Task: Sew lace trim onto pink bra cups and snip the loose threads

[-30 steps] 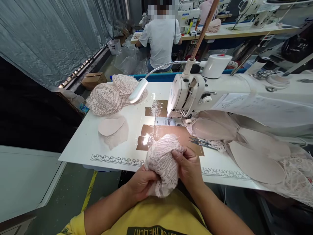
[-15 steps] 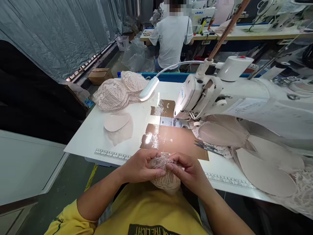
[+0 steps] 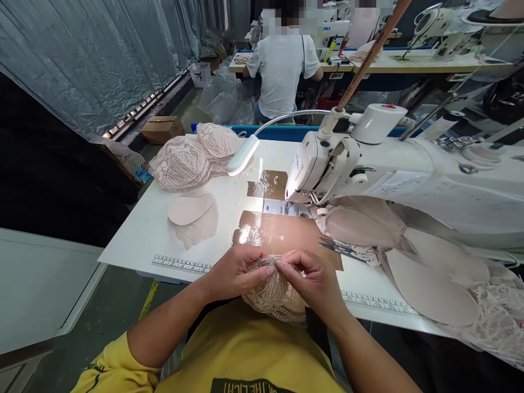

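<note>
Counter (image 3: 131, 232) carries everything; its near edge sits just beyond the held work, so I'd use it as a rest if the arms tire. Machine (image 3: 393, 158) stands on the right half, needle area well ahead of both hands; fine to keep that gap while fingering cloth. Pads (image 3: 429, 281) heap under and right of the machine arm; keep the right elbow from dragging them. Lace cups (image 3: 180, 164) lie at far left, out of the way. Tape (image 3: 286, 229) covers the counter just beyond the hands, with glare on it; looks smooth, so cloth should slide there without snagging. Left hand (image 3: 237, 273) and right hand (image 3: 321, 284) face each other, grip closed on both: thumb and fingers pinch the top of the lace (image 3: 274, 297), tips nearly meeting. Lace is bunched between the hands at the counter's near edge, bulk sagging below the pinches; can't tell if it touches the counter. I'd let that bulk hang slack, since open mesh likely stretches if pulled. Lamp (image 3: 243, 156) is ahead-left; tilting the edge toward it should help show the layers. Snips (image 3: 338, 247) sit right of the tape; avoid brushing the points. Pinches: light, close together, short stretches, layers level.
</note>
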Available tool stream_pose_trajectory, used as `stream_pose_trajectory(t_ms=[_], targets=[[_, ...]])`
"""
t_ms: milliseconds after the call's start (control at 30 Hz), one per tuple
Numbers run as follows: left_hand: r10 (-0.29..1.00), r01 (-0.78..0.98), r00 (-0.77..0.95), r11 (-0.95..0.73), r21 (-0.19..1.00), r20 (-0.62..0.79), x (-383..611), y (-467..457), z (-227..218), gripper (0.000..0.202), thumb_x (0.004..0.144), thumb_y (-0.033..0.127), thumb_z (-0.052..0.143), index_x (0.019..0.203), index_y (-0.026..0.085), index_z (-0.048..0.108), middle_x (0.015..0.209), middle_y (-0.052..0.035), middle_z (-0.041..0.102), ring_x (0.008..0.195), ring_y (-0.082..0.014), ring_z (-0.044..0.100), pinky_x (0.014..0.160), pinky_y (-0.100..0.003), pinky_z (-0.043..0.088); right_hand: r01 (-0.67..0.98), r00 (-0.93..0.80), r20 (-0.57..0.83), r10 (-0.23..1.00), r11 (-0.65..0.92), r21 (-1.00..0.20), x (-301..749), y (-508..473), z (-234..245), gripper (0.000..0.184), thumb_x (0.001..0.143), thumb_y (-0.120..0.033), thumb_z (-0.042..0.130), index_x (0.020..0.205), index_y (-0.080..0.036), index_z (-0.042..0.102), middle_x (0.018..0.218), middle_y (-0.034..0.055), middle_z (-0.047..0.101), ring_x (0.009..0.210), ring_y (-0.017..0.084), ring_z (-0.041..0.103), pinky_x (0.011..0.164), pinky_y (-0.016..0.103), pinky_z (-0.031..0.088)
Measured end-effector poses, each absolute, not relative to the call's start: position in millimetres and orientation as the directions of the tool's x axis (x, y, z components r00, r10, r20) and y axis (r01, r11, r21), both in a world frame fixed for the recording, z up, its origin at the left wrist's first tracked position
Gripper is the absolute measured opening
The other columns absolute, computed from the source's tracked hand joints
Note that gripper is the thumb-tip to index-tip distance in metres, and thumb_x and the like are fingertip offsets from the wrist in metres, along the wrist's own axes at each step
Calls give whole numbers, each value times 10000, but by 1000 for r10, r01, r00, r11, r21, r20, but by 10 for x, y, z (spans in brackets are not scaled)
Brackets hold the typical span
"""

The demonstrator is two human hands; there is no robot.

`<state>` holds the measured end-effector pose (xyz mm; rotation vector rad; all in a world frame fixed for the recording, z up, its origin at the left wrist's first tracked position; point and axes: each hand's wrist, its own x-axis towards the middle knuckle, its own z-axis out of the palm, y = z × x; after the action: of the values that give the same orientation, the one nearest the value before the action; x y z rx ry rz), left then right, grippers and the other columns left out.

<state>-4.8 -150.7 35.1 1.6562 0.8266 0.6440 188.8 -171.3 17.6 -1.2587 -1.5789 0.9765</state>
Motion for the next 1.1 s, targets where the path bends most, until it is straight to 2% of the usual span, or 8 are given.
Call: stream_pose_trajectory(t_ms=[200, 367, 533, 700, 867, 933, 1000, 1100], targets=[[796, 156, 606, -124, 980, 5, -7, -1425, 351, 204, 891, 290, 554, 834, 114, 641, 710, -1, 527, 663, -104, 457, 611, -212, 368, 272, -170, -29, 985, 19, -962, 1954, -1630, 163, 210, 792, -379, 646, 836, -176, 681, 664, 6, 631, 583, 131, 535, 534, 242, 415], [727, 92, 679, 57, 994, -104, -29, -1325, 302, 261, 858, 339, 610, 966, 107, 661, 794, -34, 573, 712, -122, 511, 639, -223, 407, 218, -221, -63, 973, -14, -976, 2010, -1584, 221, 242, 795, -397, 632, 720, -168, 659, 658, 9, 609, 591, 122, 484, 540, 242, 371], [697, 23, 713, 78, 997, -71, -11, -1271, 264, 241, 859, 346, 610, 838, 107, 642, 746, -21, 518, 667, -106, 469, 600, -219, 382, 104, -275, -111, 955, -85, -991, 2026, -1568, 256, 258, 797, -408, 637, 700, -169, 619, 619, -21, 514, 573, 102, 408, 522, 230, 316], [790, -40, 613, 59, 997, -23, 131, -1313, 192, 300, 841, 390, 627, 723, 117, 590, 683, -6, 475, 622, -95, 425, 572, -218, 356, -75, -304, -200, 932, -232, -970, 1976, -1508, 239, 296, 755, -439, 683, 683, -165, 597, 629, -26, 498, 587, 95, 408, 544, 227, 333], [888, -157, 411, 293, 943, -208, -15, -1268, 230, 348, 790, 457, 657, 702, 151, 516, 615, 23, 497, 517, -84, 434, 495, -200, 357, -141, -221, -251, 942, -286, -948, 2074, -1422, 201, 344, 696, -474, 731, 837, -171, 648, 712, -3, 590, 623, 113, 513, 598, 250, 430], [958, -108, 215, 216, 970, -189, -221, -1167, 354, 326, 791, 450, 652, 712, 163, 518, 605, 34, 502, 507, -90, 445, 492, -201, 363, -126, -109, -223, 969, -236, -963, 2194, -1417, 197, 353, 689, -466, 736, 882, -182, 652, 795, 20, 634, 704, 142, 582, 680, 286, 481], [1000, 64, 5, 28, 998, -28, -401, -1036, 503, 295, 811, 425, 631, 706, 173, 520, 597, 42, 482, 521, -95, 437, 513, -206, 362, -53, -7, -188, 982, -188, -981, 2321, -1432, 207, 333, 711, -454, 719, 899, -187, 653, 860, 41, 659, 787, 168, 618, 762, 317, 496], [951, 532, -15, -255, 808, 310, -393, -840, 605, 280, 865, 355, 554, 654, 180, 500, 581, 30, 443, 551, -116, 421, 539, -229, 340, 158, 37, -119, 992, -124, -980, 2443, -1440, 254, 285, 771, -429, 662, 924, -189, 663, 883, 55, 678, 826, 186, 627, 782, 326, 497]])
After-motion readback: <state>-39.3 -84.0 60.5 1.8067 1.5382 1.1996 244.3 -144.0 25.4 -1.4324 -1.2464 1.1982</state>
